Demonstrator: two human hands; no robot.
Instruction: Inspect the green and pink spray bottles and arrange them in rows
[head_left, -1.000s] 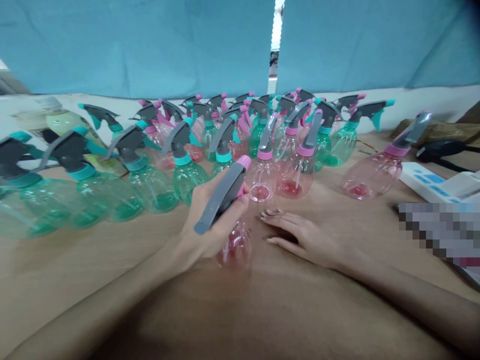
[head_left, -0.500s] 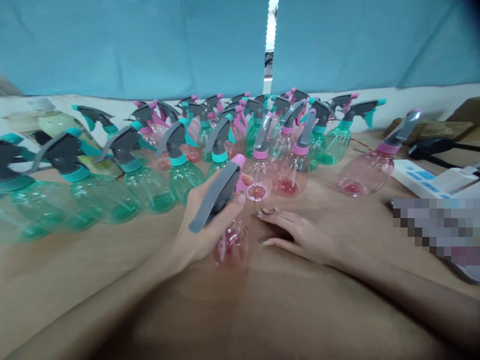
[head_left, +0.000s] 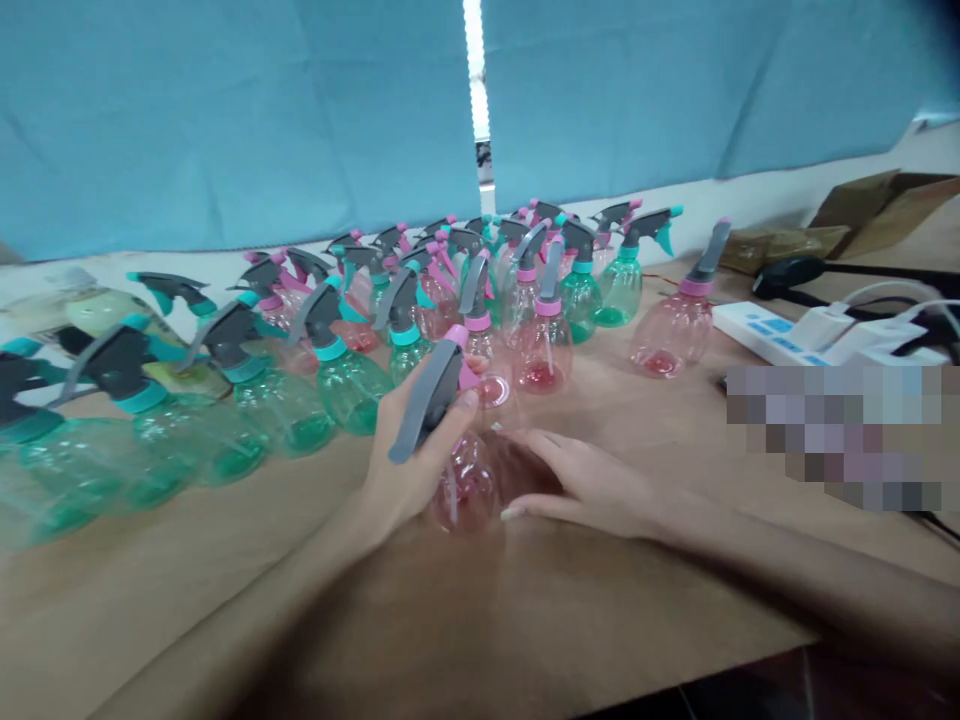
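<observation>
A pink spray bottle (head_left: 465,490) with a grey and pink trigger head stands upright on the wooden table (head_left: 480,620). My left hand (head_left: 412,450) is wrapped round its head and neck. To the right of the bottle's body, my right hand (head_left: 585,480) is low over the table, thumb and fingers apart, with nothing in it. Its fingertips are close to the bottle; whether they touch it is unclear. Just behind, another pink bottle (head_left: 545,350) stands with its grey lever facing me.
Green spray bottles (head_left: 292,410) line the left side, with more pink and green ones behind. At the right are a lone pink bottle (head_left: 671,330), a white power strip (head_left: 761,330), cables and cardboard (head_left: 877,215). A blue cloth (head_left: 300,110) hangs behind.
The camera view has shifted and tilted. My right hand has come nearer to the held bottle, its thumb now beside the bottle's body. My left hand keeps its hold.
</observation>
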